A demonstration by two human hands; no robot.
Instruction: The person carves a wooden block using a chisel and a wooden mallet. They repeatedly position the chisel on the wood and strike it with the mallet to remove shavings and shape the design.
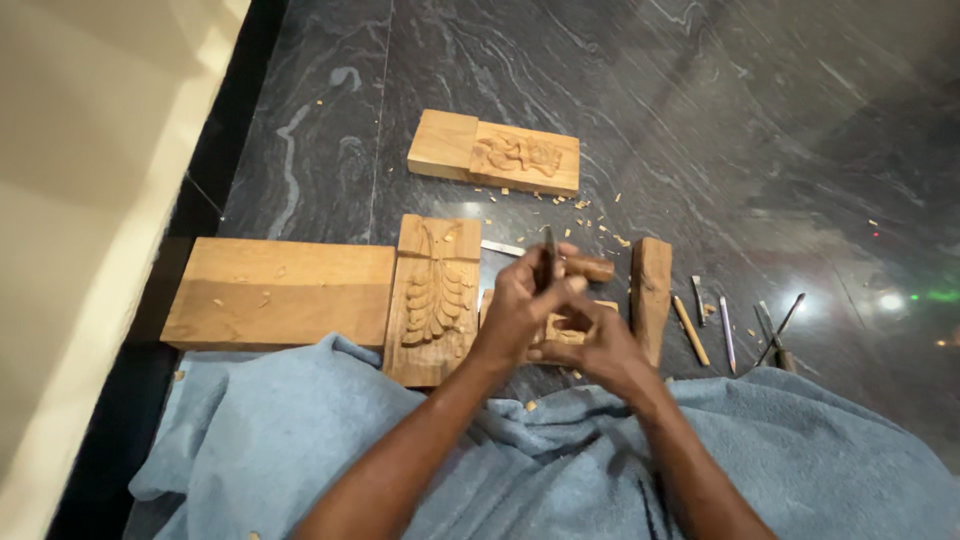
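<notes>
Both hands meet over a small pale wooden block with a hollow cut into it (563, 330), which lies on the dark veined stone floor (700, 120) just right of the tall carved leaf-pattern wooden panel (436, 298) — the landmark for what follows.

Left hand (520, 305): fingers closed around a slim dark metal chisel (549, 258), its shaft standing up and slightly away from the person, tip hidden behind the hands. Right hand (597, 345): fingers curled and pressed on the small block, steadying it close to where the tip must sit. Exact contact point not visible.

Left of the panel, touching it: a plain flat wooden plank (278, 292). Beyond the panel: a rectangular wooden block with relief carving (495, 152). Right of the panel, past the hands: a thick wooden mallet-like billet (651, 285), then a row of thin carving tools (730, 335). A blue towel (300, 440) covers the lap nearer the camera. Wood chips lie scattered around.

Risks, as judged:
- Steadying fingers lie near the cutting line — a slip of the chisel could reach them.
- The small block rests unclamped on smooth stone; side pressure could make it skid.
- Levering too hard may split the thin wall of the hollow.
</notes>
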